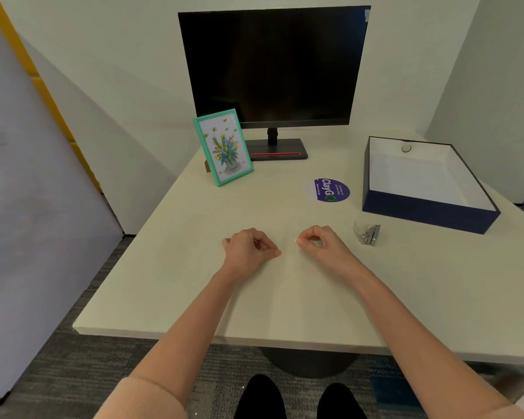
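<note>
1. Head view, office desk: your two hands rest on the table, close together but not touching, near its middle.
2. Your left hand lies curled, thumb tip against forefinger, with nothing visible in it.
3. Your right hand mirrors it: fingers rolled in, thumb meeting forefinger, no object seen in its grasp.
4. A metal clip lies flat on the table just to the right of your right hand, clear of it and level with the knuckles.
5. That makes the right hand the nearer one by far; the left would have to cross over it to get there.
6. The clip's long axis seems to run across you, left to right, though it is too small to be sure.
7. It looks silvery and shiny, folded metal with thin parts at its left end; finer detail is blurred.
8. Beyond the clip, farther right and back, an open box sits with dark blue walls and a white inside.
9. At the far edge stand a dark monitor and a green frame, with a round sticker between them and the box.
10. Judged from this, a short sideways reach by the right hand is what the next move calls for.
</note>
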A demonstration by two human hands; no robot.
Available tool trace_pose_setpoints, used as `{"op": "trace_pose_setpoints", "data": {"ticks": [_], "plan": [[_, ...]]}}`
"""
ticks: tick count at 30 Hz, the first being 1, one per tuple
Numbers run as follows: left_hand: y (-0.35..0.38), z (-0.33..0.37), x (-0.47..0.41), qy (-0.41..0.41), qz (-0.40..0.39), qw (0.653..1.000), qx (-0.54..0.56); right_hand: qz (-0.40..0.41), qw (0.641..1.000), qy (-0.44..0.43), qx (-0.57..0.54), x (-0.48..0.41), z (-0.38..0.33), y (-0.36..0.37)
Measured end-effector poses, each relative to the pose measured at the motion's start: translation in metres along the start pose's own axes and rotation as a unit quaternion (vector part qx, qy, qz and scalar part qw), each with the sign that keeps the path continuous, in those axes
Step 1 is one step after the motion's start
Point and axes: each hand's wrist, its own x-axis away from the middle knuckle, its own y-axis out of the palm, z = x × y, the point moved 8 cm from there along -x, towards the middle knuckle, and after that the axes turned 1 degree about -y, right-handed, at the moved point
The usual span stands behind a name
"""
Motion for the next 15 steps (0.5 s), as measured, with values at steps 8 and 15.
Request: {"op": "trace_pose_setpoints", "data": {"ticks": [8, 15], "plan": [[0.003, 0.004, -0.002, 0.022, 0.002, 0.999, -0.027, -0.004, 1.0, -0.002, -0.002, 0.0, -0.001, 0.001], [0.004, 0.012, 0.001, 0.041, -0.024, 0.996, -0.079, 0.001, 1.0, -0.004, 0.013, -0.001, -0.002, 0.002]]}}
